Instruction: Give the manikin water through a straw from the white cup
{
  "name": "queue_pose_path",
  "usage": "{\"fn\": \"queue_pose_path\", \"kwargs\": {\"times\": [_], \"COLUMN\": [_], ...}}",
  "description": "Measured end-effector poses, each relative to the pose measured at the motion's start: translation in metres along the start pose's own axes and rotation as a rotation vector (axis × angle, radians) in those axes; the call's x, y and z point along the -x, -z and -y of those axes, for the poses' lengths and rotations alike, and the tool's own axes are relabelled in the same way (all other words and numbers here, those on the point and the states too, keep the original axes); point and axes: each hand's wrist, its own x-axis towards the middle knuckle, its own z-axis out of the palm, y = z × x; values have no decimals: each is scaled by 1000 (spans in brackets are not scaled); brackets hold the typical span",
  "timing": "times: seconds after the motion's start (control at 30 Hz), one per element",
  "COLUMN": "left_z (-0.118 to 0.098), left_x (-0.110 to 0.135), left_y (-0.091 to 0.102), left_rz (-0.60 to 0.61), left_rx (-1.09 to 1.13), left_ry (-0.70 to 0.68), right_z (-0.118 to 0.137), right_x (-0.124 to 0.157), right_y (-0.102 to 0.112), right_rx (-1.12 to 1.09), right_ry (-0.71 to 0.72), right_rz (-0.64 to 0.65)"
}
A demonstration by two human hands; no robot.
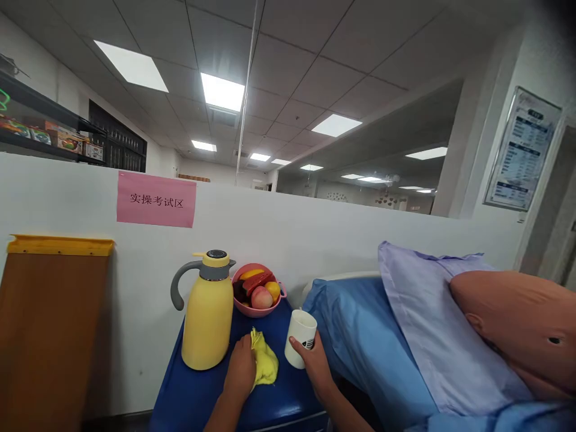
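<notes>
My left hand point(241, 367) is closed on a crumpled yellow cloth point(265, 361), which hangs from its fingers over the blue bedside cabinet top point(288, 399). My right hand point(316, 364) grips a white mug point(300, 333) from its right side, thumb across the front; a black printed mark shows beside the thumb. The mug is nearly upright, tilted slightly. Whether its base touches the cabinet I cannot tell. A yellow thermos jug point(207, 321) with a grey handle stands left of my left hand. Behind the cloth sits a pink basket point(254, 312) of fruit.
To the right is a bed with a blue sheet point(360, 336), a lilac pillow point(414, 324) and a manikin head point(517, 318). A low white partition point(279, 234) with a pink sign point(156, 200) rises behind the cabinet. A brown board point(49, 336) leans at the left.
</notes>
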Motion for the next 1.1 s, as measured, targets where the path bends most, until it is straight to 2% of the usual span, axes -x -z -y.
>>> {"fn": "queue_pose_path", "kwargs": {"times": [0.27,0.53,0.73,0.9,1.1], "left_z": [1,7,11,12,2], "left_x": [-17,-26,-26,-23,-12], "left_y": [-1,-8,-11,-14,3], "left_rz": [5,-47,-74,-166,-192], "left_rx": [-45,28,55,33,126], "left_ry": [-5,90,112,47,61], "right_z": [-20,-33,-33,-32,-24], "right_x": [-15,-32,-30,-25,-21], "right_y": [-4,-6,-10,-10,-7], "right_rx": [4,-59,-74,-52,-4], "right_ry": [-13,24,84,95,101], "right_rz": [28,31,62,27,9]}}
